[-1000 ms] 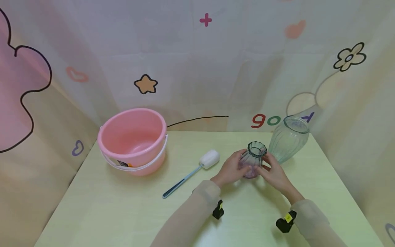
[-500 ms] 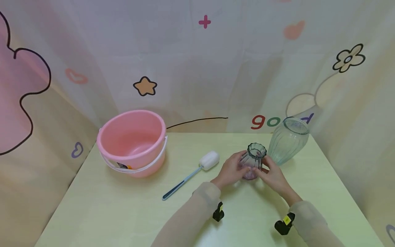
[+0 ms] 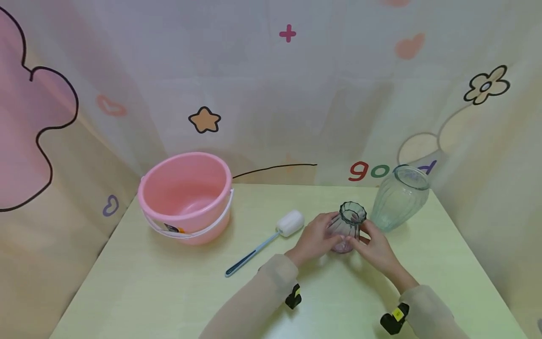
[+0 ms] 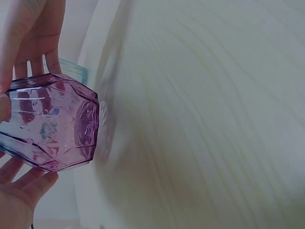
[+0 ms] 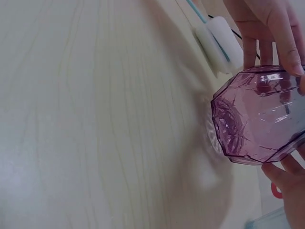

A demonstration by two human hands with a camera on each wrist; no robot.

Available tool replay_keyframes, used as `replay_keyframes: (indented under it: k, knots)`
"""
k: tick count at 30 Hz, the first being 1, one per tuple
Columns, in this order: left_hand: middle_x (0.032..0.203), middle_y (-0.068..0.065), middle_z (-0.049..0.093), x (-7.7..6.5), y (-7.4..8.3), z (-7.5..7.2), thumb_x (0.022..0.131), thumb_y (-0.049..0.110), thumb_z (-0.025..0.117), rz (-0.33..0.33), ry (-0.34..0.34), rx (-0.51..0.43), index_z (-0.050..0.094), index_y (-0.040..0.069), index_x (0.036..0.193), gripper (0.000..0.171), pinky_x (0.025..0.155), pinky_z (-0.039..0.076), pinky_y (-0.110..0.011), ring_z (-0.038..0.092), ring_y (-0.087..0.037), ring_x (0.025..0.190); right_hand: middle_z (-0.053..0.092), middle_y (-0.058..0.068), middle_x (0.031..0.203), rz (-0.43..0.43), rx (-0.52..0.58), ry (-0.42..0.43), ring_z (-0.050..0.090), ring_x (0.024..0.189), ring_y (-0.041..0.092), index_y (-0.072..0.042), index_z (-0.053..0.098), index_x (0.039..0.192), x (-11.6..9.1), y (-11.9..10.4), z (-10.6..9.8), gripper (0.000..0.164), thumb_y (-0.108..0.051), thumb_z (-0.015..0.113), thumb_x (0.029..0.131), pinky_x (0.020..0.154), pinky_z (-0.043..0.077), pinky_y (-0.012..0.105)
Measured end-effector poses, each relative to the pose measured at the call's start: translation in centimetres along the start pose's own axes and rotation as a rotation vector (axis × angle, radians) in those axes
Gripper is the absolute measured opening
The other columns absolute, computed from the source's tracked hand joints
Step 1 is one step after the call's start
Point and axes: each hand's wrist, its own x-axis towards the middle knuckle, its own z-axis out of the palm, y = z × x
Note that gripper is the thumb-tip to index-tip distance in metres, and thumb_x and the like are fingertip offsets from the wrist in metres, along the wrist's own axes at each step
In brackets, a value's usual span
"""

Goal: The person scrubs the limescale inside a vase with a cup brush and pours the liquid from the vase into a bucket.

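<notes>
Letters (image 3: 358, 171) on the cloth (image 3: 254, 94) read "go" and "d", in red, green and purple-blue; the jar (image 3: 400, 202) blocks the space between. A label (image 3: 172, 228) on the bucket (image 3: 186, 188) is too small to read. The left hand (image 3: 314, 238) and right hand (image 3: 377, 249) grip the vase (image 3: 344, 230) from both sides, with fingers and thumbs around it. It is clear faceted glass, greenish-grey at the scalloped mouth, shading to purple at the base. Mouth up, it is right of centre over the pale wood-grained table (image 3: 169, 292); whether its base touches cannot be told. The jar, pale green ribbed glass, stands just beyond the right hand. The brush (image 3: 290, 223), white-headed on a slim blue handle, lies between the left hand and the pink plastic bucket.
</notes>
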Motion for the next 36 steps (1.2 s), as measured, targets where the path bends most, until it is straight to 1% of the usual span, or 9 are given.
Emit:
replay_keyframes:
  k: [5, 9, 15, 19, 24, 27, 33, 35, 36]
  knots:
    - [0.124, -0.006, 0.05, -0.9, 0.0, -1.2, 0.081, 0.031, 0.065, 0.028, 0.006, 0.037, 0.041, 0.012, 0.133, 0.06, 0.092, 0.037, -0.022, 0.046, -0.011, 0.11, 0.047, 0.017, 0.12, 0.004, -0.025, 0.0, 0.045, 0.113, 0.036, -0.004, 0.041, 0.125, 0.0, 1.5, 1.0, 0.051, -0.016, 0.065, 0.082, 0.083, 0.045, 0.045]
    - [0.121, -0.006, 0.052, -1.7, 0.2, -2.0, 0.081, 0.031, 0.065, 0.029, -0.003, 0.047, 0.041, 0.012, 0.132, 0.06, 0.089, 0.038, -0.021, 0.047, -0.01, 0.106, 0.049, 0.014, 0.121, 0.006, -0.033, 0.002, 0.046, 0.112, 0.032, -0.007, 0.041, 0.127, -0.3, 1.4, 1.5, 0.052, -0.021, 0.065, 0.083, 0.082, 0.046, 0.042]
    - [0.123, -0.003, 0.051, -3.1, 0.3, -3.4, 0.081, 0.031, 0.065, -0.026, -0.045, 0.026, 0.041, 0.012, 0.132, 0.06, 0.087, 0.04, -0.021, 0.047, -0.009, 0.106, 0.052, 0.013, 0.119, -0.005, -0.023, 0.002, 0.049, 0.109, 0.031, -0.007, 0.043, 0.127, -0.8, 0.3, 2.6, 0.053, -0.022, 0.066, 0.082, 0.08, 0.048, 0.04]
    - [0.123, -0.002, 0.051, -4.1, 0.1, -4.3, 0.08, 0.031, 0.066, -0.022, -0.034, 0.023, 0.042, 0.012, 0.131, 0.06, 0.08, 0.042, -0.02, 0.05, -0.01, 0.097, 0.053, 0.015, 0.118, -0.031, -0.008, 0.003, 0.05, 0.107, 0.031, -0.006, 0.044, 0.124, -0.9, -0.5, 3.4, 0.053, -0.018, 0.068, 0.079, 0.078, 0.049, 0.038]
    - [0.118, 0.0, 0.052, -5.5, -0.3, -4.9, 0.078, 0.03, 0.068, -0.021, -0.009, 0.013, 0.044, 0.013, 0.128, 0.058, 0.072, 0.043, -0.018, 0.05, -0.009, 0.088, 0.054, 0.017, 0.116, -0.071, 0.009, -0.002, 0.051, 0.106, 0.032, -0.003, 0.047, 0.121, -1.2, -1.4, 4.4, 0.05, -0.011, 0.069, 0.077, 0.077, 0.05, 0.039]
    - [0.118, 0.0, 0.052, -6.3, -0.5, -5.0, 0.078, 0.03, 0.068, -0.029, 0.0, 0.006, 0.045, 0.014, 0.128, 0.058, 0.072, 0.043, -0.018, 0.05, -0.009, 0.089, 0.053, 0.02, 0.116, -0.075, 0.011, -0.011, 0.051, 0.105, 0.034, -0.001, 0.047, 0.12, -1.5, -2.3, 4.9, 0.05, -0.007, 0.069, 0.076, 0.076, 0.05, 0.04]
    - [0.12, -0.001, 0.052, -7.5, -0.9, -5.4, 0.077, 0.029, 0.07, -0.045, 0.019, -0.013, 0.045, 0.014, 0.127, 0.058, 0.075, 0.045, -0.02, 0.052, -0.011, 0.094, 0.053, 0.025, 0.113, -0.061, 0.045, -0.034, 0.051, 0.104, 0.038, 0.005, 0.048, 0.117, -1.9, -5.3, 5.3, 0.049, 0.001, 0.069, 0.073, 0.077, 0.049, 0.043]
    - [0.12, -0.002, 0.052, -7.8, -1.0, -5.6, 0.076, 0.029, 0.07, -0.043, 0.027, -0.021, 0.045, 0.013, 0.126, 0.058, 0.076, 0.045, -0.02, 0.052, -0.011, 0.098, 0.053, 0.024, 0.114, -0.071, 0.054, -0.037, 0.05, 0.105, 0.037, 0.005, 0.047, 0.117, -1.9, -5.5, 5.5, 0.05, 0.001, 0.069, 0.072, 0.077, 0.049, 0.042]
    - [0.12, -0.002, 0.052, -8.0, -1.1, -5.7, 0.076, 0.028, 0.071, -0.045, 0.03, -0.029, 0.045, 0.013, 0.126, 0.058, 0.077, 0.046, -0.021, 0.051, -0.011, 0.099, 0.052, 0.024, 0.114, -0.08, 0.047, -0.04, 0.05, 0.105, 0.037, 0.005, 0.047, 0.118, -1.8, -5.3, 5.7, 0.051, 0.0, 0.07, 0.072, 0.077, 0.05, 0.041]
